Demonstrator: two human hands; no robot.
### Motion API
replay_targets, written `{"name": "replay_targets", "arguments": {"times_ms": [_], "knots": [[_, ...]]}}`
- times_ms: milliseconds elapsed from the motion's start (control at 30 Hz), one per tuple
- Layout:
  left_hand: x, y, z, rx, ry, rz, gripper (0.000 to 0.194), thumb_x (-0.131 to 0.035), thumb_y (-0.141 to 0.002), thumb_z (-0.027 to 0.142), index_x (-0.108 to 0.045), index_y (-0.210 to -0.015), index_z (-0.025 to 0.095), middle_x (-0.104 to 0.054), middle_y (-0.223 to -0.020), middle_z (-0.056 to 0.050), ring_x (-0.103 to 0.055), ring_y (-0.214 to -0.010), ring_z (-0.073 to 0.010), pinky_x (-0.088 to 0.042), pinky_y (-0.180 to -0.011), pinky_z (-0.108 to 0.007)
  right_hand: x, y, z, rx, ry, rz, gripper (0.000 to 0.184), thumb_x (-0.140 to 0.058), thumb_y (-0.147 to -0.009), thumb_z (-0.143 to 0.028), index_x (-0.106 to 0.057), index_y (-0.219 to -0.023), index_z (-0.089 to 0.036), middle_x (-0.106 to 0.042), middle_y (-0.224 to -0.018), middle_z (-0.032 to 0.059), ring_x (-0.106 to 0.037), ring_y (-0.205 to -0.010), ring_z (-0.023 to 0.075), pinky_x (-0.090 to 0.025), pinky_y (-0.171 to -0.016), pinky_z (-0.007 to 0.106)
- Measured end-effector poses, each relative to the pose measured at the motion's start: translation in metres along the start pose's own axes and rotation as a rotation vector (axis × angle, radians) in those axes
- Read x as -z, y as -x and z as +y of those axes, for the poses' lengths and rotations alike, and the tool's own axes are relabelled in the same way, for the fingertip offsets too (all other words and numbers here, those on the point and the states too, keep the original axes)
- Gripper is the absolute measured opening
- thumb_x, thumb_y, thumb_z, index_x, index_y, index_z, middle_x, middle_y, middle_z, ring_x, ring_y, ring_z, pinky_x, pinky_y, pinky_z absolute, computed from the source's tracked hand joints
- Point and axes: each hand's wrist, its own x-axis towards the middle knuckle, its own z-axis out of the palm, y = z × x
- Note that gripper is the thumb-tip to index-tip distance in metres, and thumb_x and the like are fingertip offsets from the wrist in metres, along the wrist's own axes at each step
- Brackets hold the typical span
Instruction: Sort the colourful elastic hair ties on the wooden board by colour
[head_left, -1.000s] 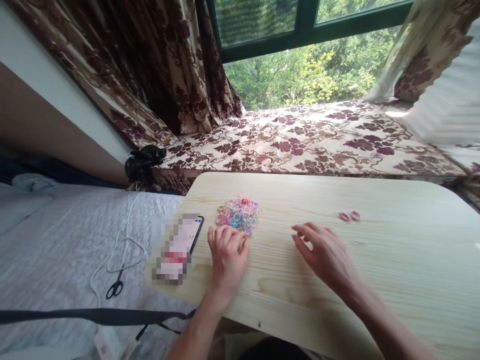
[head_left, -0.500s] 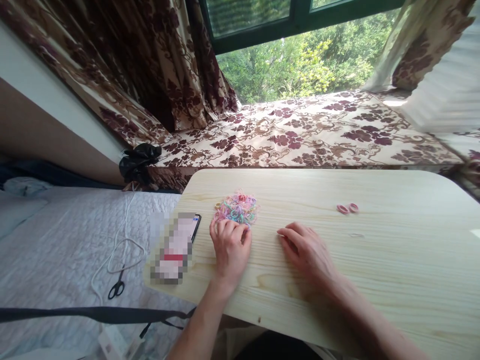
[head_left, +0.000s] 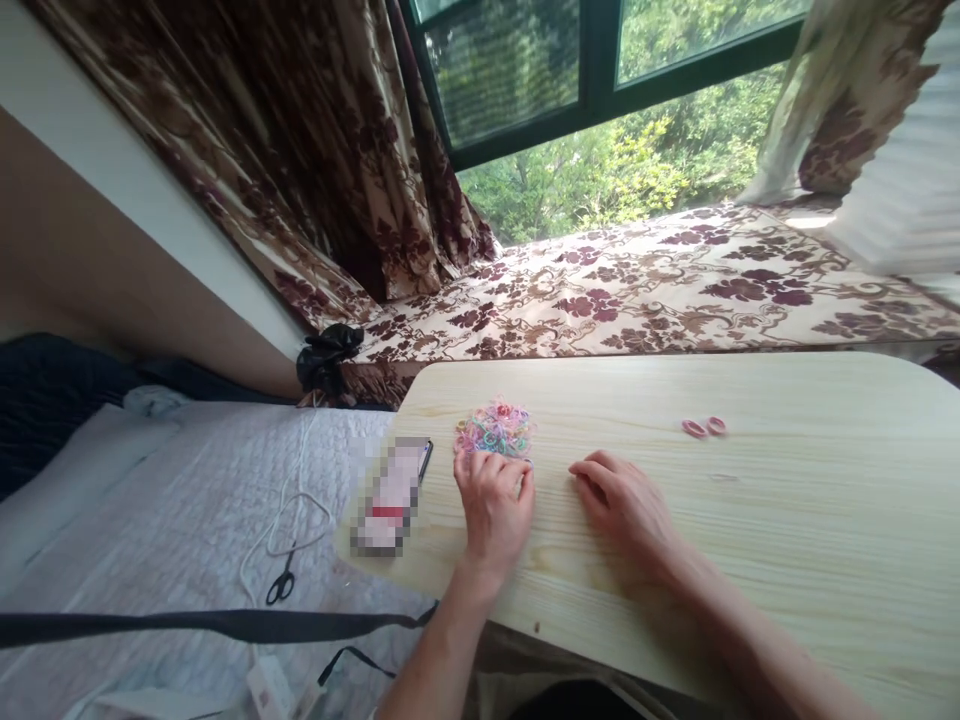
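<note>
- Left hand [head_left: 496, 505] is palm-down, fingers curled at the near edge of a tangled pile of thin pastel elastic bands [head_left: 496, 428]; can't tell if its grip has any
- Right hand [head_left: 621, 494]'s grip is pretty narrow, can't see anything in it
- Two thicker pink loops [head_left: 694, 429] sit farther right on the wood-grain tabletop [head_left: 600, 400]
</note>
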Motion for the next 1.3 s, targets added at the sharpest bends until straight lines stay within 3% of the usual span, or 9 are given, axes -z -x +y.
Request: {"name": "replay_targets", "arguments": {"times_ms": [267,400,533,867,1300], "knots": [[-0.017,-0.005,0.021,-0.153,0.107,-0.023,0.013,-0.064,-0.083,0.014,-0.072,-0.08,0.024,-0.069,-0.076,-0.001,-0.06,-0.089,-0.0215,-0.032,-0.106,-0.058,-0.006,0.0,0.003,-0.045,-0.159,0.097,0.024,-0.046,-0.086,-0.016,-0.069,-0.084,-0.023,-0.068,-0.082,0.0032,-0.064,-0.074,0.0158,-0.046,-0.068,0.028],[-0.021,-0.01,0.021,-0.292,0.163,-0.049,0.017,-0.062,-0.083,0.01,-0.071,-0.081,0.023,-0.068,-0.076,0.0,-0.059,-0.085,-0.0207,-0.035,-0.103,-0.055,-0.005,0.001,-0.002,-0.106,-0.138,0.138,0.025,-0.047,-0.083,-0.011,-0.069,-0.079,-0.022,-0.067,-0.077,0.0018,-0.063,-0.073,0.0141,-0.045,-0.067,0.025],[-0.024,-0.013,0.014,-0.376,0.211,-0.083,0.017,-0.059,-0.086,0.013,-0.071,-0.081,0.023,-0.066,-0.073,0.001,-0.058,-0.083,-0.0198,-0.034,-0.103,-0.053,-0.006,0.002,0.0,-0.165,-0.123,0.098,0.021,-0.051,-0.084,-0.014,-0.071,-0.084,-0.022,-0.068,-0.081,0.0024,-0.063,-0.076,0.0132,-0.044,-0.069,0.023],[-0.03,-0.009,0.004,-0.348,0.269,0.0,0.013,-0.058,-0.089,0.017,-0.069,-0.085,0.022,-0.066,-0.076,0.001,-0.058,-0.086,-0.0187,-0.032,-0.106,-0.047,-0.003,0.005,-0.001,-0.175,-0.182,0.023,0.023,-0.05,-0.087,-0.015,-0.07,-0.095,-0.023,-0.069,-0.088,0.0035,-0.062,-0.084,0.0152,-0.045,-0.077,0.027],[-0.03,-0.001,0.006,-0.324,0.292,-0.052,0.01,-0.06,-0.089,0.019,-0.069,-0.09,0.024,-0.07,-0.082,0.0,-0.059,-0.096,-0.02,-0.028,-0.111,-0.05,0.004,0.007,-0.004,-0.142,-0.247,0.003,0.023,-0.047,-0.09,-0.017,-0.066,-0.102,-0.021,-0.068,-0.094,0.0057,-0.062,-0.087,0.0166,-0.049,-0.08,0.03]]}}
